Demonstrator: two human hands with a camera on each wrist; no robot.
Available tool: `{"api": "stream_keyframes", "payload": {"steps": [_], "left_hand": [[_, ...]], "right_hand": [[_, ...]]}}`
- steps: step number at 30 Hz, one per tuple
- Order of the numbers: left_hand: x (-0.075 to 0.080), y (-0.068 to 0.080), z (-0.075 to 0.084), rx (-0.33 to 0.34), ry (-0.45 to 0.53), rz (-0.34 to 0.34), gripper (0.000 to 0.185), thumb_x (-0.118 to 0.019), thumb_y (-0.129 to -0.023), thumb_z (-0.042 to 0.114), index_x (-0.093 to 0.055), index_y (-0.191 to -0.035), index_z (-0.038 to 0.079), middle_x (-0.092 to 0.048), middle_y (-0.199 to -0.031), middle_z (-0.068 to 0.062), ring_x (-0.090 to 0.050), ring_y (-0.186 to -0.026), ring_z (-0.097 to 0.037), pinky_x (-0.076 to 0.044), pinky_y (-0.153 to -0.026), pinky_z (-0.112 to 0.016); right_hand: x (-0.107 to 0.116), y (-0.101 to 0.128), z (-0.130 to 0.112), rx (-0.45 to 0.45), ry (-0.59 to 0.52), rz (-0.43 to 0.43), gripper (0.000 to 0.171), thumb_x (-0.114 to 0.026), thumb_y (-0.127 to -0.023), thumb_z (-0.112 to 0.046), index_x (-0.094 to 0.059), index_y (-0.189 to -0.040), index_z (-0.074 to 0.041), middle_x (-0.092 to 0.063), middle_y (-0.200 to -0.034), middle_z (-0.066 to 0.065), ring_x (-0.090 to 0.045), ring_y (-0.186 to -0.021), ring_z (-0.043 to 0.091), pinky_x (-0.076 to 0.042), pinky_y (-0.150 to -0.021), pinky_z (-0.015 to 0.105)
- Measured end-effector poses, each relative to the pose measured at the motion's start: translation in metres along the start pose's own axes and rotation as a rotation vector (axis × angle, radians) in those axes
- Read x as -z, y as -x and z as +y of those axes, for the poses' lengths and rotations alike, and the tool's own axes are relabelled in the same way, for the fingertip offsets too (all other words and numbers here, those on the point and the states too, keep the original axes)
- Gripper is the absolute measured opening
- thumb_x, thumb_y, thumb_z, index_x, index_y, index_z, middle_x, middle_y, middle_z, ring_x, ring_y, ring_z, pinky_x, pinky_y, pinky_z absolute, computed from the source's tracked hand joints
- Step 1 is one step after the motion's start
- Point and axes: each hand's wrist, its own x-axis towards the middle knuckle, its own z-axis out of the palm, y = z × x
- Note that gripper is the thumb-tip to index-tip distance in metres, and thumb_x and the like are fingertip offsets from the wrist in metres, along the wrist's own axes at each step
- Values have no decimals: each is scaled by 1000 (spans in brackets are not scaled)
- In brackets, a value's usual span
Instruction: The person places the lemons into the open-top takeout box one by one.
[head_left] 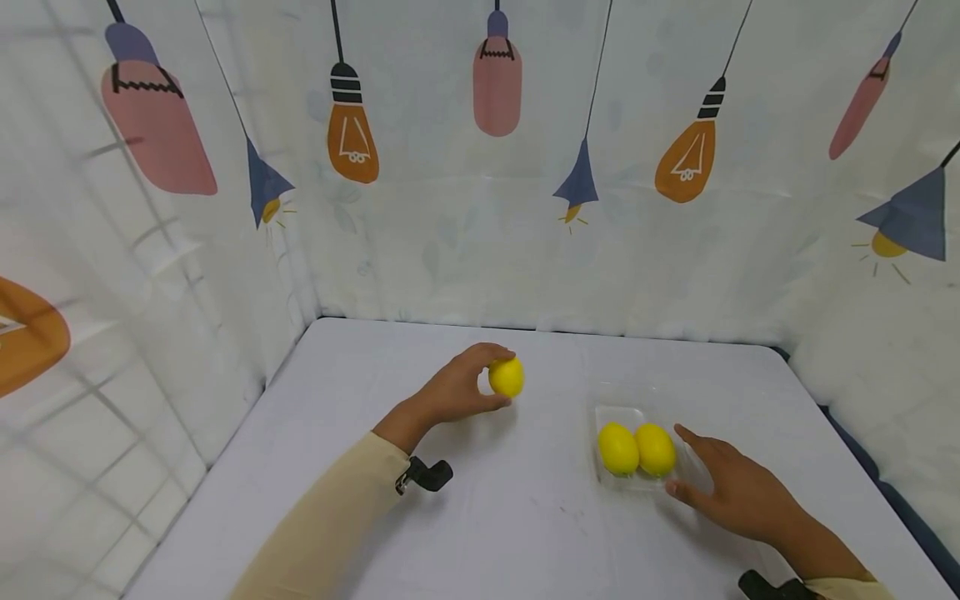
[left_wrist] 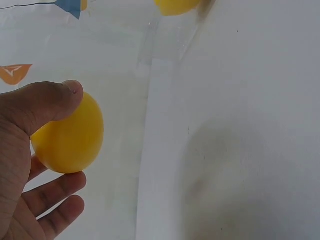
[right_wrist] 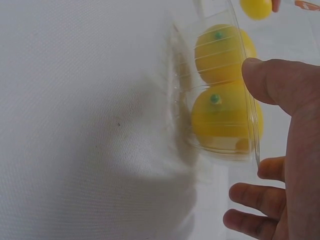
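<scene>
My left hand pinches a yellow lemon between thumb and fingers, held over the left middle of the white table. In the left wrist view the lemon is smooth and oval, with the thumb across its top and other fingers spread below. A clear plastic container stands on the table at the right. Two more lemons lie side by side in it; green spots mark their ends in the right wrist view. My right hand is spread beside the container, its thumb and fingertips right at the rim.
The white-covered table has its far edge against a hanging cloth printed with lamps and bulbs. More of this cloth hangs along the left and right sides. Dark wrist mounts sit on both wrists.
</scene>
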Motion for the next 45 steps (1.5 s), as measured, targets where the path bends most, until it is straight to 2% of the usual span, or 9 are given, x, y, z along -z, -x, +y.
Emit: {"api": "stream_keyframes", "payload": {"steps": [9,23,32,45], "left_hand": [[-18,-15,14,-26,35,-35,69,-86,-85,27,-55,-146,17,-51,-148,2,-47,-135,-17,-39,-114,-38],[-48,-30,31,-46,43,-89,69,-83,-88,33,-53,-149,20,-48,-151,5,-44,-138,-14,-37,-115,-34],[-60,-35,39,-48,50,-94,69,-83,-88,35,-53,-149,21,-48,-151,6,-46,-136,-13,-38,-114,-33],[-74,-49,55,-87,43,-117,68,-82,-90,35,-52,-149,19,-47,-152,4,-43,-139,-12,-36,-114,-29]], "right_hand": [[-1,0,1,1,6,5,94,-61,-90,-72,-42,-154,-6,-56,-139,28,-56,-123,48,-51,-88,67],[0,1,-1,5,6,10,94,-62,-90,-71,-43,-154,-5,-57,-138,28,-56,-123,48,-48,-92,68],[0,2,-4,4,-6,15,93,-62,-90,-70,-43,-154,-6,-57,-138,27,-56,-123,48,-49,-92,67],[-1,0,-4,-8,9,1,94,-61,-90,-72,-43,-154,-5,-57,-138,28,-57,-122,48,-50,-90,67]]}}
